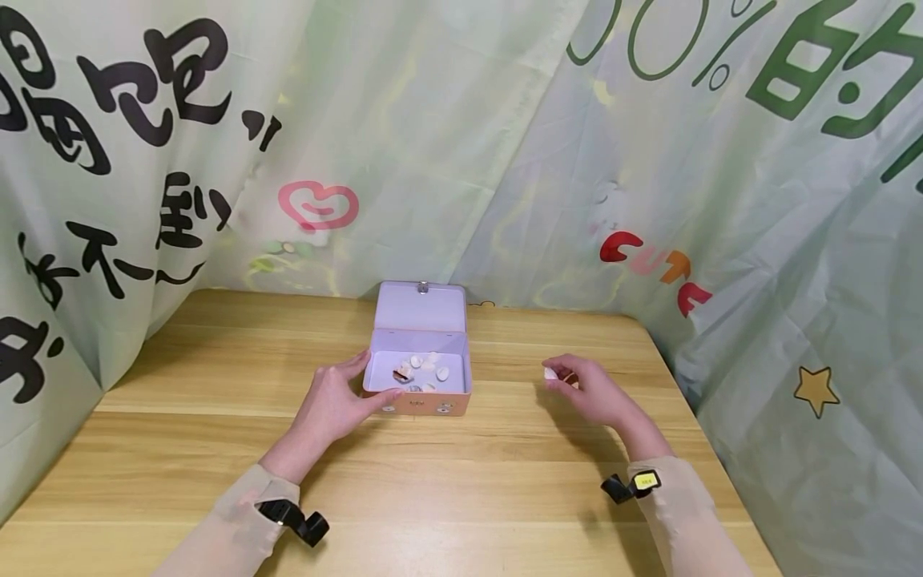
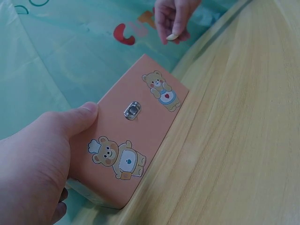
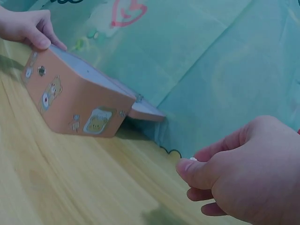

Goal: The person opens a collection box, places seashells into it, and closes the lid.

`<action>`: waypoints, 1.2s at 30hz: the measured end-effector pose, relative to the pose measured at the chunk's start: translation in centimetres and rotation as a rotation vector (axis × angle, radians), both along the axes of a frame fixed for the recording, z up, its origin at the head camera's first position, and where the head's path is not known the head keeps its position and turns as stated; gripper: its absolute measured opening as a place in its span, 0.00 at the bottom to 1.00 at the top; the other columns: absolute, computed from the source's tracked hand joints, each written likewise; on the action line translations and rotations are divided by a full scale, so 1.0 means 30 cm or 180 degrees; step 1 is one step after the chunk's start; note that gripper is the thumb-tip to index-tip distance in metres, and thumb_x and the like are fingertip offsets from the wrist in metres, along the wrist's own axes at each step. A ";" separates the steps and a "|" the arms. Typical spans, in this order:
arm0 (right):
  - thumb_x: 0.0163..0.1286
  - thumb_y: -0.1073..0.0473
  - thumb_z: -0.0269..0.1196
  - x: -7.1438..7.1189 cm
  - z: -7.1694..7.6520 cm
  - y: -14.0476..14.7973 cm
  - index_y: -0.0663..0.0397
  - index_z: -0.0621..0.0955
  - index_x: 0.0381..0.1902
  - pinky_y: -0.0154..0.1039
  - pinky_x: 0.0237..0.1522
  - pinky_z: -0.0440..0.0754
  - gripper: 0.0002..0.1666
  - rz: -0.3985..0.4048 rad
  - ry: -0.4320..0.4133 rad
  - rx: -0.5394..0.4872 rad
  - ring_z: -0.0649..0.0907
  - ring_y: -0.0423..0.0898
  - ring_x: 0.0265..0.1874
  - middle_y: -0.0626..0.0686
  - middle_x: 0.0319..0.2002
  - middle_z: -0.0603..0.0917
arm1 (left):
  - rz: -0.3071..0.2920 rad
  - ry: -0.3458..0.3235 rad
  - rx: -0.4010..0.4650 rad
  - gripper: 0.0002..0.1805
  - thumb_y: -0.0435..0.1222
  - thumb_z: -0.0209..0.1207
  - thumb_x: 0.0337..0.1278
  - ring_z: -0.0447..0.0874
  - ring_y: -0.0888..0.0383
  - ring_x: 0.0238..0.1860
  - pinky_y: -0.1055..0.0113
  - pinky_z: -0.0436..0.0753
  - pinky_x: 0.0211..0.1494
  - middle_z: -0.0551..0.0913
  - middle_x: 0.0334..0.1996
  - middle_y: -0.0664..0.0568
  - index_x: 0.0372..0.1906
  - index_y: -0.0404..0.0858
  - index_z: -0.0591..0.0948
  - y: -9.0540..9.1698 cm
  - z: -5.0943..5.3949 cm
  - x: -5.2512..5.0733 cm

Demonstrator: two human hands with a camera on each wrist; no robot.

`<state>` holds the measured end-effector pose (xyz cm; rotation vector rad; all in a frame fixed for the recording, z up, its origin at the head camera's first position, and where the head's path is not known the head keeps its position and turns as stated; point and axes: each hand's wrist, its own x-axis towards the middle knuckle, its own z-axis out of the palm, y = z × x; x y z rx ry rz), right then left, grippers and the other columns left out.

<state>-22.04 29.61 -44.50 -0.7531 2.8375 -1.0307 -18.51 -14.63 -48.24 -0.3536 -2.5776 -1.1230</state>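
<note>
A hinged tin box (image 1: 454,403), orange-pink with bear pictures outside and lilac inside, stands on the table with its lid (image 1: 421,306) tipped back. Several small whitish pieces (image 1: 442,373) that look like seashells lie inside, with a brown one (image 1: 402,373) among them. My left hand (image 1: 344,398) grips the box's left side; the thumb is on the front corner in the left wrist view. To the right of the box, my right hand (image 1: 593,390) pinches a small white piece (image 1: 550,373) between thumb and fingers above the table. Mostly hidden in the right wrist view, this piece (image 3: 192,159) may be a shell.
The wooden table (image 1: 447,497) carries the box near its back edge. A pale printed curtain (image 1: 433,160) hangs behind and along both sides. Each sleeve carries a black strapped device, one at the left wrist (image 1: 296,519) and one at the right wrist (image 1: 629,486).
</note>
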 end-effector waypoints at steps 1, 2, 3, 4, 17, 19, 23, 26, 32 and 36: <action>0.77 0.64 0.67 -0.004 0.007 -0.007 0.69 0.82 0.62 0.51 0.50 0.84 0.20 0.0013 0.0018 -0.0013 0.83 0.49 0.46 0.50 0.45 0.86 | 0.0001 0.0010 0.0002 0.55 0.64 0.77 0.48 0.54 0.70 0.09 0.64 0.71 0.18 0.78 0.63 0.28 0.68 0.25 0.78 -0.001 0.001 -0.001; 0.77 0.64 0.67 -0.007 0.014 -0.015 0.69 0.82 0.62 0.51 0.50 0.84 0.20 0.0028 0.0039 -0.0028 0.83 0.49 0.45 0.50 0.45 0.86 | 0.0003 0.0004 0.0004 0.55 0.64 0.77 0.47 0.54 0.70 0.09 0.64 0.71 0.18 0.77 0.63 0.28 0.68 0.25 0.78 0.000 0.002 -0.001; 0.77 0.64 0.67 -0.011 0.021 -0.024 0.69 0.83 0.61 0.52 0.50 0.84 0.19 0.0051 0.0070 -0.0036 0.83 0.49 0.45 0.50 0.44 0.87 | 0.0011 -0.0019 0.0006 0.56 0.65 0.77 0.47 0.53 0.70 0.09 0.64 0.71 0.18 0.77 0.63 0.27 0.68 0.25 0.78 -0.001 0.002 0.000; 0.77 0.64 0.67 -0.015 0.026 -0.032 0.69 0.83 0.61 0.52 0.50 0.85 0.19 0.0078 0.0103 -0.0040 0.84 0.49 0.45 0.51 0.44 0.87 | 0.0016 -0.0047 0.0013 0.56 0.65 0.77 0.47 0.53 0.70 0.09 0.64 0.71 0.18 0.77 0.63 0.27 0.69 0.26 0.77 -0.001 0.002 -0.001; 0.78 0.64 0.66 -0.071 0.088 -0.169 0.65 0.84 0.62 0.51 0.52 0.85 0.18 0.0406 0.0179 -0.0058 0.84 0.48 0.46 0.51 0.47 0.86 | 0.0038 -0.0120 0.0038 0.57 0.67 0.76 0.47 0.53 0.70 0.07 0.65 0.70 0.15 0.75 0.64 0.26 0.69 0.26 0.76 0.002 0.001 0.002; 0.78 0.63 0.66 -0.079 0.099 -0.189 0.65 0.84 0.62 0.52 0.52 0.85 0.18 0.0463 0.0220 -0.0046 0.84 0.48 0.45 0.53 0.47 0.87 | 0.0030 -0.0093 0.0033 0.57 0.67 0.76 0.47 0.53 0.70 0.07 0.65 0.71 0.16 0.76 0.64 0.27 0.69 0.26 0.77 0.001 0.001 0.002; 0.78 0.63 0.65 -0.098 0.125 -0.230 0.64 0.84 0.62 0.51 0.52 0.85 0.18 0.0588 0.0265 0.0007 0.84 0.48 0.45 0.54 0.48 0.87 | 0.0028 -0.0058 0.0038 0.56 0.65 0.77 0.47 0.52 0.70 0.08 0.64 0.71 0.17 0.76 0.64 0.27 0.69 0.26 0.77 0.001 0.003 0.004; 0.79 0.64 0.65 -0.115 0.149 -0.261 0.64 0.84 0.62 0.50 0.53 0.84 0.18 0.0662 0.0280 0.0042 0.84 0.48 0.46 0.54 0.48 0.87 | 0.0025 -0.0049 0.0040 0.55 0.64 0.78 0.47 0.52 0.70 0.08 0.64 0.71 0.16 0.76 0.63 0.27 0.69 0.26 0.77 0.001 0.004 0.005; 0.79 0.63 0.64 -0.139 0.196 -0.323 0.64 0.84 0.62 0.53 0.54 0.84 0.17 0.0740 0.0269 0.0091 0.84 0.50 0.48 0.55 0.51 0.87 | 0.0024 -0.0060 0.0032 0.56 0.64 0.77 0.47 0.53 0.70 0.08 0.65 0.71 0.16 0.77 0.64 0.28 0.69 0.25 0.77 0.002 0.005 0.002; 0.80 0.62 0.64 -0.150 0.223 -0.362 0.63 0.84 0.62 0.56 0.55 0.83 0.17 0.0835 0.0295 0.0191 0.85 0.51 0.48 0.56 0.51 0.88 | 0.0029 -0.0095 0.0040 0.56 0.64 0.78 0.47 0.53 0.70 0.07 0.65 0.70 0.14 0.76 0.64 0.27 0.69 0.25 0.77 0.004 0.007 0.004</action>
